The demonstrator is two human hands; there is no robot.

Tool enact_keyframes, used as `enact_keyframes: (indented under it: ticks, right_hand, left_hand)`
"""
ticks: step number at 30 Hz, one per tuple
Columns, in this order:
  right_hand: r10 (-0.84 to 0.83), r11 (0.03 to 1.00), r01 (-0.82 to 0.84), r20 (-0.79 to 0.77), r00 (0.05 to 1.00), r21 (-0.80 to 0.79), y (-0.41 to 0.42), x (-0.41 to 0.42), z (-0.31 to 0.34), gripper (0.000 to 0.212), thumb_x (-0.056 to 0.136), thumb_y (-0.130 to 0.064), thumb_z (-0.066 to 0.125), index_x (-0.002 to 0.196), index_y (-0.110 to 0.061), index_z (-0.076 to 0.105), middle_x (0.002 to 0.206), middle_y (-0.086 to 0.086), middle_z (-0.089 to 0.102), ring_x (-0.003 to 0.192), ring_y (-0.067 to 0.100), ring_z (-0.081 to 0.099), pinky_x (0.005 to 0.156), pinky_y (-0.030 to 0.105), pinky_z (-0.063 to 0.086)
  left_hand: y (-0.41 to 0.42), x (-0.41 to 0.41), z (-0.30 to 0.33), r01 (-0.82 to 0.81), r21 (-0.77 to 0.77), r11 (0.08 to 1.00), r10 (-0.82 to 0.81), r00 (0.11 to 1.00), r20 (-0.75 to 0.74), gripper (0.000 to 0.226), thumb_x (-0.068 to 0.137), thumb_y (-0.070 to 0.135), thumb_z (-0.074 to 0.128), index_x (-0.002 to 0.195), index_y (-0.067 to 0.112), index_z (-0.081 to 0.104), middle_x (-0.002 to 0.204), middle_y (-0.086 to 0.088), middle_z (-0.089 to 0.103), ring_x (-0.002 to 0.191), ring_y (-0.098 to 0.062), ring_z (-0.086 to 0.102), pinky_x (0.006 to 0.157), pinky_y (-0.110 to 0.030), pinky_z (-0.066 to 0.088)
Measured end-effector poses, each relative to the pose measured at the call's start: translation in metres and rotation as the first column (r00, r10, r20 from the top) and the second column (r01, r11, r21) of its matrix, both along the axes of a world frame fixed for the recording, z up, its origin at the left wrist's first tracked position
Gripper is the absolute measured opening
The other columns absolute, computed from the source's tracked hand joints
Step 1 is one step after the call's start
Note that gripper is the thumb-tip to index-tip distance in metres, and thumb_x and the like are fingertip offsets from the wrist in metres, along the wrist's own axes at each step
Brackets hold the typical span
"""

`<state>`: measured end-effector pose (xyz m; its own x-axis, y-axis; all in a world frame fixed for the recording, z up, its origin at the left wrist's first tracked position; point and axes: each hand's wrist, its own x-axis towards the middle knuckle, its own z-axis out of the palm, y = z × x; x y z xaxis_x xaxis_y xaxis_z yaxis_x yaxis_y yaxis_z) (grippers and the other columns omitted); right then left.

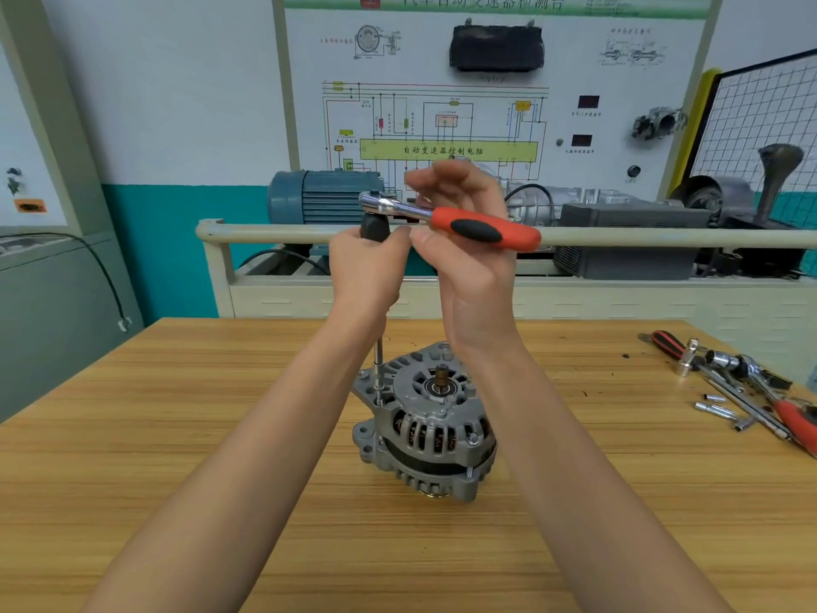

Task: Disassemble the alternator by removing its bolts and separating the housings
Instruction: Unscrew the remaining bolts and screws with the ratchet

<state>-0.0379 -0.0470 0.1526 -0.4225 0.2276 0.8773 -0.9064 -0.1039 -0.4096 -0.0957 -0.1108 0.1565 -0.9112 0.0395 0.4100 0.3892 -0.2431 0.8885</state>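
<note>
A grey alternator stands on the wooden table, shaft end up. A slim socket driver rises from a bolt at its upper left; the metal shaft shows below my left hand, which grips the driver's black handle. A ratchet wrench with an orange and black grip lies across the driver's top, its chrome head on the handle's end. My right hand holds the ratchet near its neck, thumb under and fingers loosely over it. Another housing bolt shows at the alternator's right.
At the table's right edge lie a second orange-handled ratchet, a red and black screwdriver, extension bars and several loose sockets. Behind the table stands a beige rail, a blue motor and a wiring-diagram board.
</note>
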Motion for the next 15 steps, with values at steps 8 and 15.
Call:
enact_keyframes:
  ticks: [8, 15]
  right_hand:
    - [-0.192, 0.980, 0.190, 0.463, 0.865, 0.052, 0.013, -0.001, -0.028, 0.046, 0.070, -0.001, 0.066, 0.112, -0.017, 0.056, 0.109, 0.000, 0.063, 0.107, 0.013, 0.061, 0.090, 0.027, 0.051]
    - [-0.576, 0.642, -0.125, 0.584, 0.573, 0.756, 0.007, -0.012, -0.079, 0.022, 0.090, -0.027, 0.065, 0.100, -0.008, 0.066, 0.087, 0.006, 0.068, 0.076, 0.017, 0.062, 0.074, 0.035, 0.050]
  left_hand:
    - [-0.003, 0.001, 0.005, 0.037, 0.014, 0.999, -0.037, 0.999, 0.038, 0.032, 0.084, 0.005, 0.060, 0.064, 0.018, 0.038, 0.053, 0.000, 0.031, 0.040, -0.012, 0.025, 0.039, -0.020, 0.021]
    - [-0.005, 0.002, 0.016, 0.054, 0.025, 0.998, -0.055, 0.997, 0.049, 0.030, 0.086, 0.006, 0.058, 0.068, 0.017, 0.036, 0.053, -0.001, 0.030, 0.036, -0.010, 0.025, 0.038, -0.018, 0.019]
